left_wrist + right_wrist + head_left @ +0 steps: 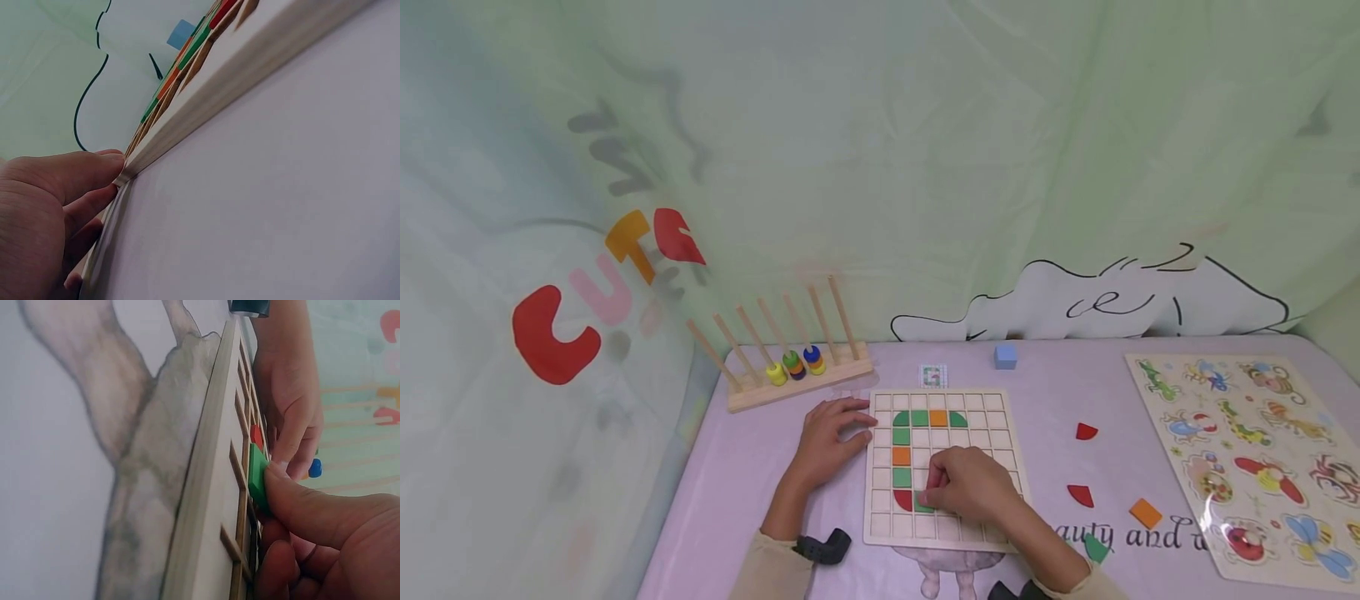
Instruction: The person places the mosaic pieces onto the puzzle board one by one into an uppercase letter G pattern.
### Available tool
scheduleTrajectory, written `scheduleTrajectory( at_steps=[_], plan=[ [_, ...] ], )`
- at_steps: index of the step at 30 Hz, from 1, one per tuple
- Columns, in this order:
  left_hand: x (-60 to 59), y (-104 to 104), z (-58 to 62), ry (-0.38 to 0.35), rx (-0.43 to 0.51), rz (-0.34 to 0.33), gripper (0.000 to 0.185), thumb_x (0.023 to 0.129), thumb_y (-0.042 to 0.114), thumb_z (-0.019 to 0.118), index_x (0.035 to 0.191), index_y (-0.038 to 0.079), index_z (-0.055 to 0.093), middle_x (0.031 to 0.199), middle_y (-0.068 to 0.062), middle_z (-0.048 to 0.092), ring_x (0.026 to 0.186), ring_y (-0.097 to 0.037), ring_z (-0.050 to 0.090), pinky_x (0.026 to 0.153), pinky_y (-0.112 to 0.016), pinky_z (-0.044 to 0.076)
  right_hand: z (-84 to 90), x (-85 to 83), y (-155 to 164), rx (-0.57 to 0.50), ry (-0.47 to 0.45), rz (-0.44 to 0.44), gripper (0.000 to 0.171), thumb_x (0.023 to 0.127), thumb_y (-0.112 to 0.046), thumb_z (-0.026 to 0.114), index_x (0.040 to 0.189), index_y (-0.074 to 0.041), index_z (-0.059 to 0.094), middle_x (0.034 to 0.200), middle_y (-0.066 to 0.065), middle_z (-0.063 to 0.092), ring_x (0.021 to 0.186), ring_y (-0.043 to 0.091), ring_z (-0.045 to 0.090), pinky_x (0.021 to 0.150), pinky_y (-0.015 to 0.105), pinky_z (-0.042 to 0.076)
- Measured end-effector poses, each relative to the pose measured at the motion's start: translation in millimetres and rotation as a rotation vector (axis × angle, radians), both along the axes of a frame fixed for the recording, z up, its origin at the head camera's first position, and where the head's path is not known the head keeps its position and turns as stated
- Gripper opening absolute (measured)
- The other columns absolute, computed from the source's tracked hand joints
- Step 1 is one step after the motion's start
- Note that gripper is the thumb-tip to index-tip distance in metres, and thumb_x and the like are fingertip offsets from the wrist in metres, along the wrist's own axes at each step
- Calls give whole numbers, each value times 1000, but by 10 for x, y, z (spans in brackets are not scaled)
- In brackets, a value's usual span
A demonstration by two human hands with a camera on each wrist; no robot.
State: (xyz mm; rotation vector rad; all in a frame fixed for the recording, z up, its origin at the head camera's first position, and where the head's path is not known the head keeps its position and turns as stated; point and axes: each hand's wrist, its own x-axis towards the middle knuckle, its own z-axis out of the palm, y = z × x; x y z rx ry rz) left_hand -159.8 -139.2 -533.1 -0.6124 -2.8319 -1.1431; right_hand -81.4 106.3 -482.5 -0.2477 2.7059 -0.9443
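A: From the head view, what step is this?

B: I'd judge it a placing step — the right hand (967,486) has its fingers curled down over a green square wooden tile (924,504) in the lower rows of the pale wooden grid board (992,408), just beside a red quarter-round tile (903,499). The left hand (829,439) lies with fingers fairly straight against the board's left edge, gripping nothing.

A: And the left wrist view?

B: Fingertips (103,164) press the board's edge (206,103); the hand only steadies it.

A: The right wrist view?

B: The thumb (300,503) and curled fingers pinch the green tile (256,478), which stands tilted, half in its cell — not yet flat. The next move probably calls for levelling it and pressing it home without disturbing the red neighbour (256,435).

A: Anything else about?

B: Loose pieces lie well apart on the lilac tablecloth (752,467): two red quarter-rounds (1086,431), an orange square (1146,512), a green piece (1096,547). There's a blue cube (1005,356), a small pattern card (932,376), a peg rack with coloured rings (790,362), and an insect peg puzzle (1247,450) — none in the way.
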Motion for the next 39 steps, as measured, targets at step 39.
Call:
scheduleTrajectory(
  at_steps=[39],
  plan=[
    [-8, -12, -23, 16, -19, -14, 19, 91, 23, 75, 110, 25, 78, 138, 3, 65, 141, -25, 49, 121, -57, 25, -52, -24, 8, 56, 9, -18, 36, 76, -34, 88, 64, -23, 56, 56, -8, 52, 57, 10, 48, 53, 27, 34]
  ],
)
